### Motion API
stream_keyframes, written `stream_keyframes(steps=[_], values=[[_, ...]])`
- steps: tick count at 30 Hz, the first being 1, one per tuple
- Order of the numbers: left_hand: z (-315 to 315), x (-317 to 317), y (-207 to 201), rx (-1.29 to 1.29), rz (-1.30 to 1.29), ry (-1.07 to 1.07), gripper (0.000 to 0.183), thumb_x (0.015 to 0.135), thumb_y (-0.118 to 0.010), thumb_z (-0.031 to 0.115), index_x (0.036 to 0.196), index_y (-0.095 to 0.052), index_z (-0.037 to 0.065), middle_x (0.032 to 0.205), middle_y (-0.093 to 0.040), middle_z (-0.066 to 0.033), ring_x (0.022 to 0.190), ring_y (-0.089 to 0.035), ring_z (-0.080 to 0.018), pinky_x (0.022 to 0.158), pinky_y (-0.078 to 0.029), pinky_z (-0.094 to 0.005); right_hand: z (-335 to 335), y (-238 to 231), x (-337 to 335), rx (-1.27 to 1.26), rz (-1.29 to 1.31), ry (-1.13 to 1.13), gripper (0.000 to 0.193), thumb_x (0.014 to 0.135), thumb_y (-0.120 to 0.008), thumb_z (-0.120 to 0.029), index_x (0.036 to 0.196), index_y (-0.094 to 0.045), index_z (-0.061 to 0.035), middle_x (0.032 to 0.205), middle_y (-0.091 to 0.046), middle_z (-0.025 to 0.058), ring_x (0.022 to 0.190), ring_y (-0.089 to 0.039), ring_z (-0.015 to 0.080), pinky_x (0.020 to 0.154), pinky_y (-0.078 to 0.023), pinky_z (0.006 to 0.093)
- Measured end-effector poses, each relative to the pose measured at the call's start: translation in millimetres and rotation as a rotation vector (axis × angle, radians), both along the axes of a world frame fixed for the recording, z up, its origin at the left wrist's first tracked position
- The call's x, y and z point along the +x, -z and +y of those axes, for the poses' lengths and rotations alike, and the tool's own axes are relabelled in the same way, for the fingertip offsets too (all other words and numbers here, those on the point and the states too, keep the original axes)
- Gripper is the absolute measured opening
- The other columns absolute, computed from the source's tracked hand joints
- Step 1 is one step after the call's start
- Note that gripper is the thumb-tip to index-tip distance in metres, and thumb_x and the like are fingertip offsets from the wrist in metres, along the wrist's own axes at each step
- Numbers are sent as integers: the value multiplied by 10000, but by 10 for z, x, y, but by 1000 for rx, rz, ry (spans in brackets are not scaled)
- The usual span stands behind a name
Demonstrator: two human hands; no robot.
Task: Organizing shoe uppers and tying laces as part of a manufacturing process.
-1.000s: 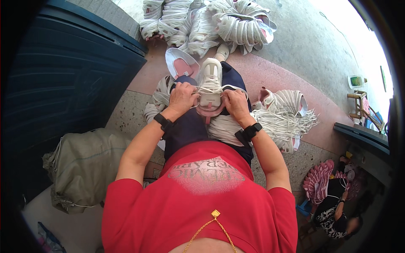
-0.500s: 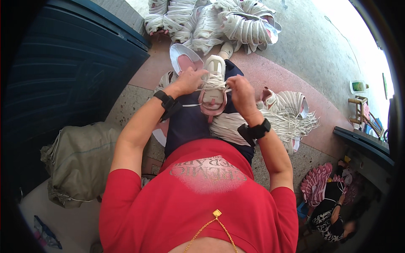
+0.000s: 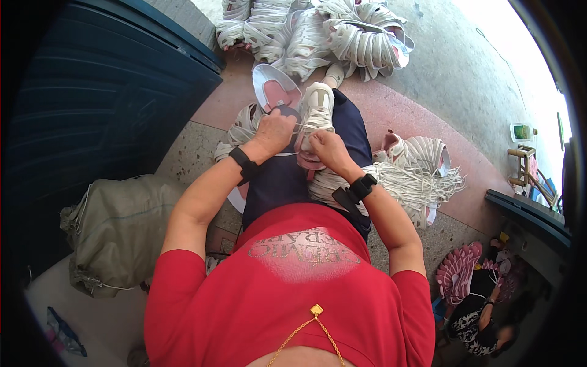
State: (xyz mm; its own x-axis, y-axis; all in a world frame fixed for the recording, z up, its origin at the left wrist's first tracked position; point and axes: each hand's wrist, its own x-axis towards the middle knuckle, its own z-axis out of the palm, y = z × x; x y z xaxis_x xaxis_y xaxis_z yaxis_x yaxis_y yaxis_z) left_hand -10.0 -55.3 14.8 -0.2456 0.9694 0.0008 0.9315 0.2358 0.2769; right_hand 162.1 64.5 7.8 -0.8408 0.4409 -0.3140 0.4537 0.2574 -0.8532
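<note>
A white and pink shoe upper (image 3: 318, 109) lies lengthwise across my lap, its front pointing away from me. White shoelace (image 3: 298, 126) runs through its eyelets. My left hand (image 3: 274, 133) is closed at the upper's left side, with a strand of the lace stretching from its fingers. Over the tongue end, my right hand (image 3: 331, 150) pinches lace close to the upper and covers part of it. Just beyond my left hand stands a white-rimmed piece with a pink inside (image 3: 275, 88).
A thick bundle of white laces (image 3: 397, 183) lies right of my legs, beside nested uppers (image 3: 422, 150). Rows of uppers (image 3: 306, 43) fill the far floor. A dark blue door (image 3: 116, 92) and a grey-green sack (image 3: 125, 229) stand left. Another person (image 3: 480, 318) sits at lower right.
My right hand has come left and nearer, from beside the upper to over its tongue end. The left hand has drawn slightly nearer and closed more tightly.
</note>
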Motion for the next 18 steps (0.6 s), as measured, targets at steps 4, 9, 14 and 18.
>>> stream_keyframes(steps=[4, 9, 14, 18], values=[[-49, 56, -21, 9, -16, -77, 65, 835, -584, 77, 868, -598, 23, 752, -666, -198, 834, -658, -376, 706, -558, -470, -224, 207, -169, 411, -83, -57, 248, 906, -591, -215, 945, -651, 22, 792, -697, 250, 742, -718, 366, 755, -558, 473], [-22, 94, -18, 24, 2, -133, 92, 847, -573, 76, 915, -569, 14, 720, -661, -187, 783, -660, -381, 704, -557, -466, -312, 252, -249, 612, -125, -210, 237, 865, -630, -211, 904, -619, 23, 746, -691, 219, 664, -719, 339, 675, -566, 457], [81, 160, -65, 73, 0, -235, 106, 843, -579, 93, 903, -562, 7, 707, -665, -193, 762, -668, -398, 706, -558, -466, 300, -504, -132, -1243, 32, 157, 187, 937, -547, -221, 782, -504, -123, 555, -443, -31, 409, -389, 120, 387, -305, 308], [216, 163, -62, -33, -263, -197, 180, 829, -609, 154, 916, -638, -1, 822, -699, -215, 832, -681, -404, 761, -548, -480, 733, -2073, 190, -1331, 654, 92, 173, 972, -452, -193, 824, -429, -106, 565, -270, -75, 461, -213, 56, 418, -172, 247]])
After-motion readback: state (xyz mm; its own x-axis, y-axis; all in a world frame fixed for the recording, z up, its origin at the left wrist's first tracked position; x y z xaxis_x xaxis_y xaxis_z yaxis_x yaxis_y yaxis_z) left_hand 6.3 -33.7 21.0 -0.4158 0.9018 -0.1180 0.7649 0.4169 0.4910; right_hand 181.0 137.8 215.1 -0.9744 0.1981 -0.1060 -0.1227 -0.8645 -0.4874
